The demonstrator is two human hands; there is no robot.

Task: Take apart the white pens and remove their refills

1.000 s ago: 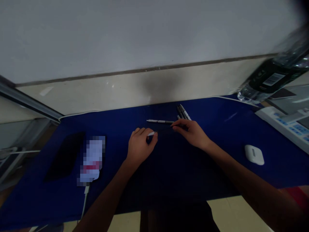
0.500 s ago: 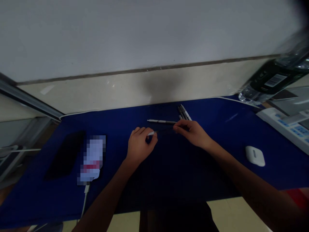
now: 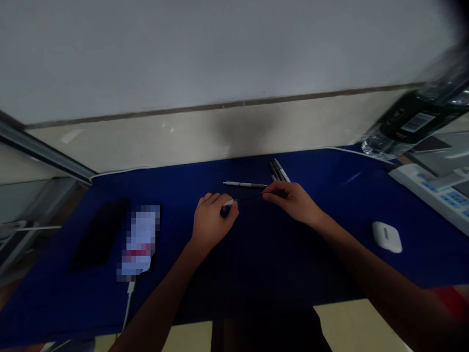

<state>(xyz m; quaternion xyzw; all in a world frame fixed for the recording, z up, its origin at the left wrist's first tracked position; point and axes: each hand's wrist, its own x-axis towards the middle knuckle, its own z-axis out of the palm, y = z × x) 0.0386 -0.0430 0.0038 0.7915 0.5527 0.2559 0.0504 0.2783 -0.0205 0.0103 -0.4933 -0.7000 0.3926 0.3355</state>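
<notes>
- Slim dark pen (image 3: 249,198), white at its left end, spans between the hands above the blue desk mat (image 3: 330,171)
- Left hand (image 3: 214,220): fingers curled narrow, pinching the white end
- Right hand (image 3: 293,201): thumb and forefinger pinching the dark end
- Silver pen (image 3: 244,185) lies just beyond
- Barcode label (image 3: 416,122) on the water bottle (image 3: 384,146) too blurred to read

Your thin black pen (image 3: 249,198) with a white end lies flat across, held by both hands (image 3: 214,220). A silver pen (image 3: 245,185) lies just past it, near a small bunch of dark pens (image 3: 279,170).
</notes>
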